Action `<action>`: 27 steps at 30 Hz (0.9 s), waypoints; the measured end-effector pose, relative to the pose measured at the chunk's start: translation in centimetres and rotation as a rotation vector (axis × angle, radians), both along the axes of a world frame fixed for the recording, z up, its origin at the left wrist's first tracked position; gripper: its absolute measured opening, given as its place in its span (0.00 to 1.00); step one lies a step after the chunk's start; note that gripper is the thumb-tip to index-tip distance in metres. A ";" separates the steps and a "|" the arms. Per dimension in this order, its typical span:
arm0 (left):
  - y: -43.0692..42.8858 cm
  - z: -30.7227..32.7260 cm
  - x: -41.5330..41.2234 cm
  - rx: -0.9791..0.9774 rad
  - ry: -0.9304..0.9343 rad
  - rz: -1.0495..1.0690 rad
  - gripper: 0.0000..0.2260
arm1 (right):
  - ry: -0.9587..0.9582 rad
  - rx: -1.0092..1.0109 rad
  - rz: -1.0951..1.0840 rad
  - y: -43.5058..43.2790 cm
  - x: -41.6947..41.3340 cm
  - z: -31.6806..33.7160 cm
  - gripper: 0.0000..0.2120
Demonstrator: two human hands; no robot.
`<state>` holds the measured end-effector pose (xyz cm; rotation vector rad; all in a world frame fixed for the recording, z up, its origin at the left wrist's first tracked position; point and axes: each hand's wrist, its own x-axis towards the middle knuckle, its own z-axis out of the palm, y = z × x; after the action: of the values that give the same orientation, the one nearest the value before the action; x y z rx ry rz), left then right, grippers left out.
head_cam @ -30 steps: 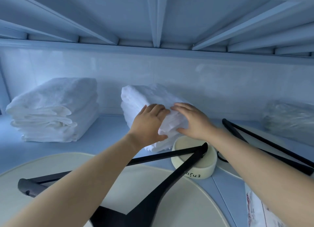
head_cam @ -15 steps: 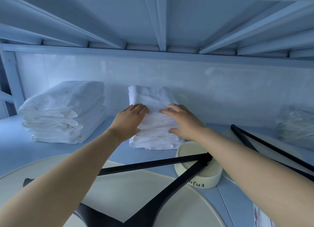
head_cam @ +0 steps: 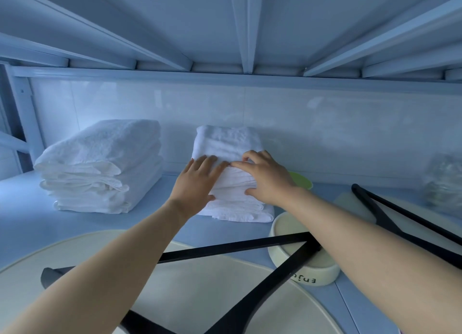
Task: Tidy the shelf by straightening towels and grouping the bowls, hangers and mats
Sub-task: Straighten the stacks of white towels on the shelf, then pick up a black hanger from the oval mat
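Head view: both hands on the middle towel stack (head_cam: 226, 143) at the back of the shelf (head_cam: 25, 208), stack close to the back wall (head_cam: 325, 128). Left hand (head_cam: 197, 181) flat on the stack's front-left side, fingers spread and extended, pressing, not gripping. Right hand (head_cam: 267, 177) on the front-right side, fingers curled, tips pinching a fold at the top front edge. Larger towel stack (head_cam: 100, 166) sits well apart to the left, bare shelf between the two. Green bowl (head_cam: 301, 181) is just behind the right wrist, mostly hidden. Cream bowl (head_cam: 302, 266) near front right of the stack, black hanger (head_cam: 225, 246) lying across its rim and over the round cream mat (head_cam: 212, 288) at the front edge. Second black hanger (head_cam: 390, 216) at right on another mat (head_cam: 350, 198). Plastic-wrapped bundle (head_cam: 445, 183) far right, blurred.
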<state>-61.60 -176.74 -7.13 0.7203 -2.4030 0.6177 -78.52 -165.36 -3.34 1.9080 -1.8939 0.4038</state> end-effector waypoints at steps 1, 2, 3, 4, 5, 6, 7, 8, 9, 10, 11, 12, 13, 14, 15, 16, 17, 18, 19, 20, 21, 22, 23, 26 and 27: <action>-0.3 0.0 0.0 0.006 0.004 0.006 0.47 | -0.011 0.012 0.012 -0.1 0.0 0.0 0.34; -0.5 0.0 0.0 0.014 0.002 0.015 0.46 | -0.032 0.028 0.028 -0.2 -0.1 -0.1 0.35; -0.7 0.0 0.1 0.020 0.002 0.028 0.45 | -0.058 0.045 0.043 -0.2 -0.2 -0.1 0.36; -0.7 0.0 0.1 0.023 0.003 0.043 0.44 | -0.085 0.059 0.054 -0.2 -0.3 -0.1 0.36; -0.6 0.1 0.1 0.023 0.000 0.056 0.43 | -0.107 0.069 0.060 -0.1 -0.3 -0.1 0.36; -0.4 0.2 0.1 0.025 -0.006 0.063 0.43 | -0.125 0.074 0.066 0.1 -0.4 -0.2 0.35; -0.1 0.3 0.1 0.033 -0.012 0.066 0.42 | -0.142 0.076 0.073 0.4 -0.5 -0.2 0.35; 0.1 0.3 0.1 0.046 -0.014 0.065 0.42 | -0.162 0.076 0.082 0.7 -0.6 -0.3 0.35; 0.5 0.4 0.1 0.060 -0.011 0.062 0.42 | -0.182 0.076 0.093 1.2 -0.6 -0.3 0.34; 0.8 0.5 0.3 0.072 -0.003 0.059 0.41 | -0.195 0.076 0.102 1.7 -0.7 -0.3 0.34; 1.1 0.5 0.6 0.081 0.011 0.057 0.41 | -0.200 0.073 0.110 2.2 -0.7 -0.3 0.33; 1.5 0.5 0.9 0.088 0.025 0.052 0.40 | -0.200 0.067 0.117 2.8 -0.7 -0.2 0.32; 2.0 0.5 1.3 0.091 0.037 0.044 0.40 | -0.197 0.059 0.123 3.4 -0.6 -0.2 0.31; 2.6 0.5 1.8 0.093 0.042 0.038 0.39 | -0.195 0.056 0.126 4.0 -0.6 -0.1 0.30; 3.3 0.5 2.2 0.097 0.048 0.035 0.38 | -0.196 0.058 0.127 4.5 -0.5 -0.1 0.30; 3.9 0.5 2.6 0.104 0.053 0.033 0.36 | -0.204 0.063 0.131 5.1 -0.4 -0.2 0.29; 4.6 0.6 3.0 0.116 0.061 0.033 0.35 | -0.216 0.067 0.140 5.5 -0.2 -0.4 0.28; 5.3 0.5 3.3 0.135 0.070 0.035 0.33 | -0.231 0.073 0.149 5.9 0.0 -0.7 0.27; 5.9 0.5 3.5 0.162 0.079 0.038 0.32 | -0.245 0.079 0.158 6.2 0.2 -1.0 0.26; 6.4 0.3 3.7 0.196 0.083 0.042 0.30 | -0.258 0.088 0.167 6.5 0.5 -1.3 0.25; 6.8 0.2 4.0 0.230 0.084 0.046 0.28 | -0.266 0.098 0.179 6.7 0.8 -1.6 0.24; 7.2 0.0 4.2 0.261 0.087 0.047 0.26 | -0.273 0.117 0.189 7.0 1.1 -1.9 0.23; 7.6 -0.2 4.4 0.291 0.091 0.044 0.24 | -0.274 0.140 0.196 7.3 1.4 -2.0 0.22; 8.7 -0.6 5.0 0.383 0.116 -0.027 0.20 | -0.279 0.185 0.187 8.4 1.9 -2.1 0.21; 9.1 -0.6 5.0 0.408 0.128 -0.067 0.19 | -0.283 0.189 0.180 8.9 2.0 -2.0 0.21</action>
<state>-56.58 -167.67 -7.76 0.8107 -2.4441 0.0467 -76.49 -156.48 -5.38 2.2587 -2.0009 0.5963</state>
